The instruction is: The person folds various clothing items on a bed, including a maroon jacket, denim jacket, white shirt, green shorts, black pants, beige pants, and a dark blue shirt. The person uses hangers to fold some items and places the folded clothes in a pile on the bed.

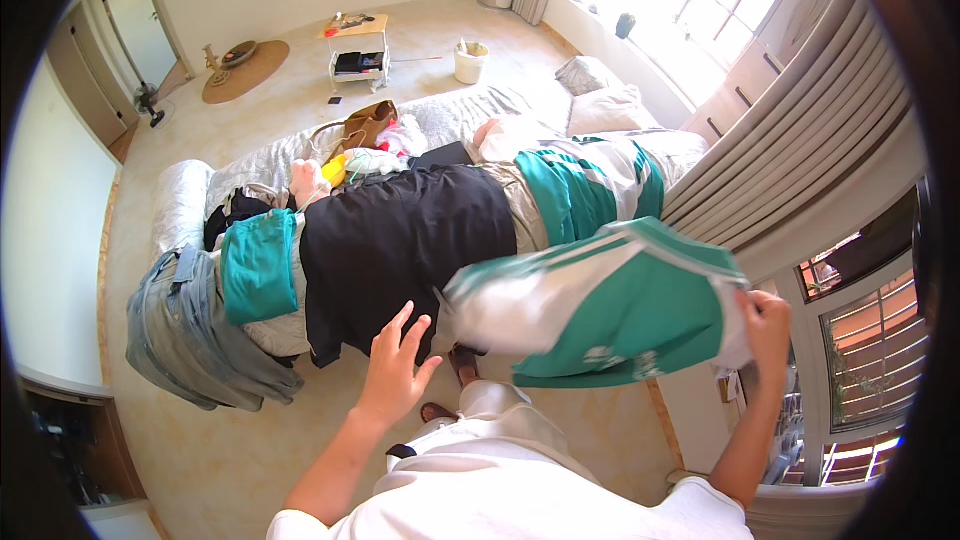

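My right hand (765, 315) grips the edge of a green and white garment (637, 307), which hangs in the air to the left of that hand, blurred at its far end. My left hand (401, 360) is held up with fingers apart, touching nothing, in front of a black garment (405, 232) spread over the sofa. A folded green garment (259, 266) lies left of the black one, beside a blue-grey denim garment (195, 330) draped over the sofa's end. Another green and white garment (585, 187) lies on the right part of the sofa.
The sofa, under a silvery cover (457, 116), also holds a brown bag (367, 124), plush toys and cushions (607, 109). Beyond it stand a small trolley table (360, 30) and a white bin (471, 64). A long curtain (795, 120) hangs close on the right.
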Demonstrator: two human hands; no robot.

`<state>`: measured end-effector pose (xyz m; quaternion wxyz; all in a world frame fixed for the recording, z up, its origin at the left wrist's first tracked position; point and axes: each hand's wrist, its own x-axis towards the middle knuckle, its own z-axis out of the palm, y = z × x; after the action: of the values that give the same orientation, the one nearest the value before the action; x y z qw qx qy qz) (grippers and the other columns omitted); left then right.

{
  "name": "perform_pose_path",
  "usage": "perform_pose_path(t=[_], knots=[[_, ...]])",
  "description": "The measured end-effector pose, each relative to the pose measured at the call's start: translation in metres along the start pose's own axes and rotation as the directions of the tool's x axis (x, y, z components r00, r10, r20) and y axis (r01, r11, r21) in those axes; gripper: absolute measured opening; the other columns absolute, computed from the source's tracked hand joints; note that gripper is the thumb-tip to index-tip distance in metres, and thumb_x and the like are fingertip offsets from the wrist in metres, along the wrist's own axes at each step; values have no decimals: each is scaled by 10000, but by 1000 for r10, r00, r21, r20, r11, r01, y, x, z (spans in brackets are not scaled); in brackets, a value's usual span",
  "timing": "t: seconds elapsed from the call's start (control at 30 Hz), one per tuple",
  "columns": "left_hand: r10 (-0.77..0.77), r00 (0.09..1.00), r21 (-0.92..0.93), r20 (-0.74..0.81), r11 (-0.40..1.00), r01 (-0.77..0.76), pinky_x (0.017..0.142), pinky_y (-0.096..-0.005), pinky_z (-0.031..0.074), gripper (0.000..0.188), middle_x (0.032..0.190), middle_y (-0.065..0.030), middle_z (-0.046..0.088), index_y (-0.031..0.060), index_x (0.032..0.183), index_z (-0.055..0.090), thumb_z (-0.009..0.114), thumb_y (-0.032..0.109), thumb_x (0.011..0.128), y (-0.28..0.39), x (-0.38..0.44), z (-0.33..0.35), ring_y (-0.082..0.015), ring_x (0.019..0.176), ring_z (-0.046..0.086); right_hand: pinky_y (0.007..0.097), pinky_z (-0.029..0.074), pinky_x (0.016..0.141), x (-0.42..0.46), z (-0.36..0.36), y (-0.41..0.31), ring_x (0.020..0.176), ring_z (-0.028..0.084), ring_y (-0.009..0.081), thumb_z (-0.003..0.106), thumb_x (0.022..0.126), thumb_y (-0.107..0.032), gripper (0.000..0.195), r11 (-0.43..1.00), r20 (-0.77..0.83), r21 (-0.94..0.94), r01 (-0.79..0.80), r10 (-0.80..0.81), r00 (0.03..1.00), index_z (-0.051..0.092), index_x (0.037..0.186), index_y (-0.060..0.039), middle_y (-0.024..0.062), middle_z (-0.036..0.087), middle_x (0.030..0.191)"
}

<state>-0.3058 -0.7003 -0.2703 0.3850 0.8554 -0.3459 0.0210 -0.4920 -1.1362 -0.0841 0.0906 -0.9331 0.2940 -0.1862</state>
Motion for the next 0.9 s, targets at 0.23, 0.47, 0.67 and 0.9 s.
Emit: perform_pose_path(t=[0.23, 0.47, 0.67, 0.9], knots=[[-223, 969, -131, 106, 963, 236, 1025, -413, 389, 495, 1342, -176, 466, 51, 1295, 497, 663, 112, 833, -54, 5, 15, -346, 1233, 454, 252, 434, 663, 24, -40, 73, 717, 540, 112, 610, 893, -160, 182, 547, 87, 721, -425, 537, 839, 612, 984, -3, -1, 608, 841], [-426, 902, -134, 78, 892, 432, 1036, -399, 390, 479, 1364, -168, 442, 42, 1301, 484, 636, 92, 850, -96, 38, 21, -335, 1261, 440, 250, 475, 758, 93, 50, -11, 839, 568, 120, 581, 846, -85, 338, 383, -87, 910, -162, 557, 826, 488, 1161, -4, 52, 576, 947], [-610, 792, -109, 42, 785, 610, 966, -386, 442, 473, 1396, -152, 397, 53, 1325, 465, 608, 92, 876, -127, 84, 26, -311, 1248, 446, 259, 448, 416, 231, 167, -59, 589, 570, 134, 583, 836, -54, 279, 713, -96, 636, -297, 454, 886, 492, 1091, 13, 72, 595, 826], [-754, 655, -57, 45, 653, 755, 917, -369, 458, 470, 1401, -129, 400, 58, 1329, 464, 599, 87, 880, -139, 159, 31, -293, 1235, 460, 401, 554, 583, 400, 445, -91, 686, 679, 284, 657, 768, -143, 353, 793, 236, 331, -511, 455, 859, 526, 1050, 24, 192, 649, 871]])
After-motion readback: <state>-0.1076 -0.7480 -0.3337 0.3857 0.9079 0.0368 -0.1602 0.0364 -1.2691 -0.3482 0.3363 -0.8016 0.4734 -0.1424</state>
